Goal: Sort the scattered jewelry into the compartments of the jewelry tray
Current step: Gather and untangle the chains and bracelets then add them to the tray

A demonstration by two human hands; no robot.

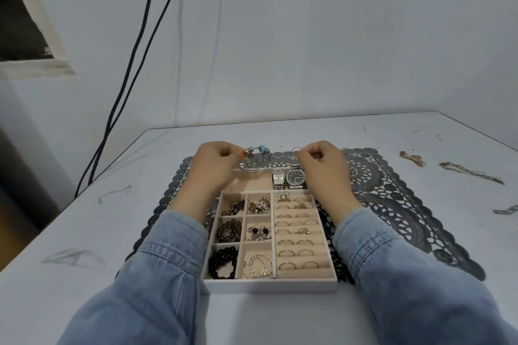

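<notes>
Two hands in denim sleeves reach over a jewelry tray (269,286) that sits on a dark lace placemat (392,193) on a pale table (280,316). The left hand (214,165) pinches one end of a charm bracelet (256,150) with a turquoise bead and silver charms, held up just beyond the tray's far edge. The right hand (322,162) is curled closed near the bracelet's other end; it seems to grip a thin cord there, though the contact is too small to confirm.

The tray's far compartment holds two wristwatches (288,178) side by side and a silver bangle (249,169) at its far left. Below, six small compartments on the left hold chains, charms, a black bead bracelet (222,262) at the near left, and a pearl strand (258,266) beside it. The right section has padded rows with many thin rings (294,241) slotted upright.

Still outside the tray, far right on the table, lie a small gold chain (412,158) and a longer chain (471,172), well apart from the tray.
</notes>
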